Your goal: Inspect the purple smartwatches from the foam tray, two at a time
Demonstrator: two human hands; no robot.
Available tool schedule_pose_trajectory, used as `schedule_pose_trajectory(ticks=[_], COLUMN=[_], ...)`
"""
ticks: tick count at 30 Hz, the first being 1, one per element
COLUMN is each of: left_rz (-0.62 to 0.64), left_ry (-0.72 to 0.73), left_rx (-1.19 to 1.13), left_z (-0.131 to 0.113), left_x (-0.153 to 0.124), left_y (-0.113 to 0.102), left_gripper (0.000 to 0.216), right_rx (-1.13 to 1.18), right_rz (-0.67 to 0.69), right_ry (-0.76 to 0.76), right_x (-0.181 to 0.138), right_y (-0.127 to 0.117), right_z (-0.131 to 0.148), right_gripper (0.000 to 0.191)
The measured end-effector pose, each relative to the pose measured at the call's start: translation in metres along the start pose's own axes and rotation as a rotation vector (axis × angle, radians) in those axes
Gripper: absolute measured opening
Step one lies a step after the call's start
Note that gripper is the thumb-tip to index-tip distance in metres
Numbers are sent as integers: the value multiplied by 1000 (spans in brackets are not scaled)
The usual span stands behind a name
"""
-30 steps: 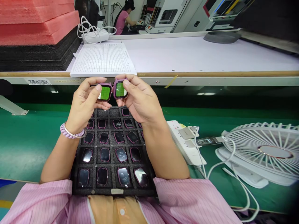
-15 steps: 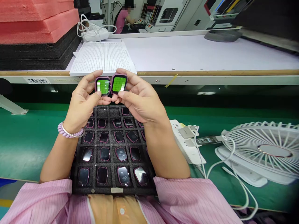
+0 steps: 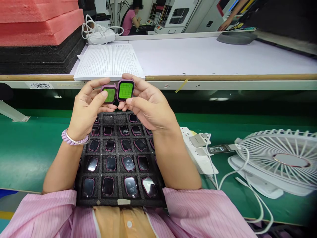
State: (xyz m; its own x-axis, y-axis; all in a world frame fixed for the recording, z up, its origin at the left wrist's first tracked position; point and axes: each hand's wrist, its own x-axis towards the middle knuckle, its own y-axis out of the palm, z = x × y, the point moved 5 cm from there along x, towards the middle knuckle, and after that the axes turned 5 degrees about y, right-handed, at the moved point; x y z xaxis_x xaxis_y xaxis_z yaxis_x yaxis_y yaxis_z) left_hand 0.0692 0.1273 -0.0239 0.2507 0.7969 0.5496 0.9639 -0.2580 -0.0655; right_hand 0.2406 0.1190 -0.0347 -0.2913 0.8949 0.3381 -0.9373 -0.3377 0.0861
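Observation:
Two smartwatch bodies without straps are held side by side above a black foam tray (image 3: 116,155). My left hand (image 3: 85,107) grips the left smartwatch (image 3: 110,95) by its edges, with the thumb on its green screen. In my right hand (image 3: 151,102) is the other smartwatch (image 3: 125,90), its screen showing a green grid and the thumb at its lower edge. The two purple cases sit very close together; I cannot tell if they touch. Below, the tray's compartments hold several dark-screened watches (image 3: 129,163), and two compartments near the far edge show bare foam.
Lined paper sheets (image 3: 109,61) lie on the white shelf (image 3: 178,56). Red and black foam blocks (image 3: 42,29) are stacked at left. A power strip (image 3: 200,155) and a white fan (image 3: 279,162) stand right. Behind, a person (image 3: 128,21) sits; another person's arm (image 3: 231,16) reaches in.
My left thumb has moved up over the left watch's screen, and that watch has tilted, losing its white glare. The right watch shifted slightly. Another person's arm has appeared at top right.

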Motion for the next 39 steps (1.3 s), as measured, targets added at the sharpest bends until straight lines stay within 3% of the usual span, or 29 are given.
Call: schedule_pose_trajectory(ticks=[23,34,39], left_rz=[-18,-11,-72], left_ry=[3,-42,-40], left_rx=[20,-36,-23], left_z=[7,8,7], left_x=[1,3,2], left_y=[-7,-7,-5], left_gripper=[30,32,26], right_rx=[-60,-11,61], right_rz=[-48,-70,-69], right_ry=[18,41,29], right_x=[3,3,3], right_y=[1,-3,-1], right_z=[-2,-3,-1], right_gripper=[54,50,49])
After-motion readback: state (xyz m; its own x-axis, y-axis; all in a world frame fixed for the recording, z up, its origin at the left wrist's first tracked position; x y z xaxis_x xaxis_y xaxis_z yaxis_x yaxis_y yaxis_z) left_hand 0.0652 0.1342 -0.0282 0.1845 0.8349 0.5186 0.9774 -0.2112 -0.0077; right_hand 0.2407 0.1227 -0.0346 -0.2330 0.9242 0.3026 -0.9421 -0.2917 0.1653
